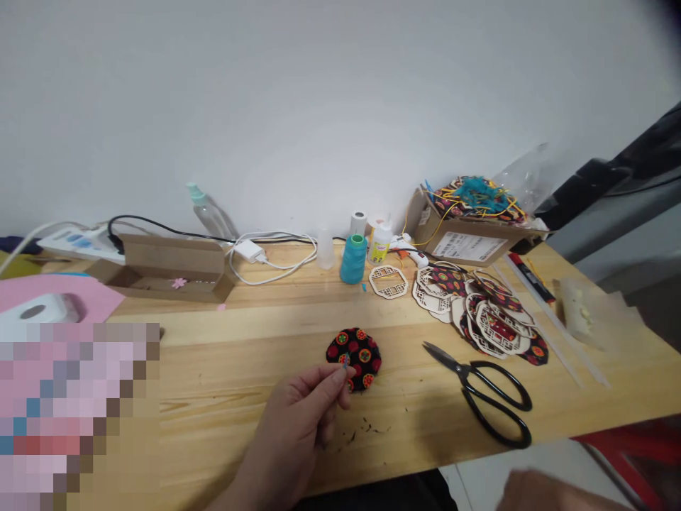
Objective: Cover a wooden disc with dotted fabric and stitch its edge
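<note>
My left hand (303,426) reaches in from the bottom middle, thumb and forefinger pinched together. A tiny bluish-grey bit shows at the fingertips, too small to name. The fingertips rest at the near edge of a round black fabric piece (357,353) with red and orange dots, which lies flat on the wooden table (223,355). Only a blurred sliver of my right hand (543,493) shows at the bottom right, below the table edge, and its fingers are not visible. Black scissors (486,394) lie closed to the right of the fabric.
A pile of wooden lattice frames and fabric discs (479,309) lies at the right. Behind stand a teal thread spool (354,259), a glue bottle (380,243), a cardboard box of cords (468,220) and an open flat carton (164,266). A power strip with cables sits at the back left.
</note>
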Tool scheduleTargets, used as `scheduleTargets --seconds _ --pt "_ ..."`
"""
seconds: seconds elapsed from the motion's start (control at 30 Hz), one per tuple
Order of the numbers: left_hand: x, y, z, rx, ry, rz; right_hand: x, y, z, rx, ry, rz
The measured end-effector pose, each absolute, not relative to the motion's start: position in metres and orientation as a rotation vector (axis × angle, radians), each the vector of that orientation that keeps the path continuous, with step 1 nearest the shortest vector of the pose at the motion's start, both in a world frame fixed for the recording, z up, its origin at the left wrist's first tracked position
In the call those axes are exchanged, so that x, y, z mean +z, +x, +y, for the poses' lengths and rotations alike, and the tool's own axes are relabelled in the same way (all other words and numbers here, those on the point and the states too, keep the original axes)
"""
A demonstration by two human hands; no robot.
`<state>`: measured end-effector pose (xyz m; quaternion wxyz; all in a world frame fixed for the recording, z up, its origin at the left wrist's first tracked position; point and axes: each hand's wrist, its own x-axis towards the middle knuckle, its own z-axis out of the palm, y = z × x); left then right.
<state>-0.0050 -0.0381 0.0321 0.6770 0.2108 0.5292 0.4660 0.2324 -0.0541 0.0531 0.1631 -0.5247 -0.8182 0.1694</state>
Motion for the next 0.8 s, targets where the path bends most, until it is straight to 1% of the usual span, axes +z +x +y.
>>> scheduleTargets --seconds 0.03,0.1,0.2,0.23,0.3,0.5,0.6,0.7,0.8 --pt "0.032 -0.005 -0.038 1.046 0.466 1.184 0.051 0.238 -0.054 0.493 -1.507 -2.349" --pt "0.031 -0.005 -0.037 1.042 0.455 1.171 0.042 0.248 -0.045 0.371 -1.576 -2.357" --pt "0.031 -0.004 -0.036 1.038 0.45 1.179 0.019 0.26 -0.028 -0.11 -1.733 -2.286" --pt "0.03 -0.004 -0.036 1.038 0.45 1.187 0.011 0.263 -0.025 -0.213 -1.768 -2.278" --pt "0.03 -0.003 -0.037 1.04 0.451 1.203 -0.001 0.267 -0.024 -0.284 -1.822 -2.311" --pt "0.028 -0.002 -0.038 1.059 0.467 1.218 -0.003 0.275 -0.031 -0.281 -1.925 -2.381" --pt "0.027 -0.002 -0.039 1.058 0.493 1.228 0.001 0.278 -0.03 -0.22 -1.994 -2.365" --pt "0.026 -0.002 -0.04 1.057 0.52 1.236 0.007 0.278 -0.029 -0.061 -2.038 -2.253" --pt "0.026 -0.001 -0.041 1.051 0.52 1.246 0.018 0.268 -0.032 0.26 -1.951 -2.083"
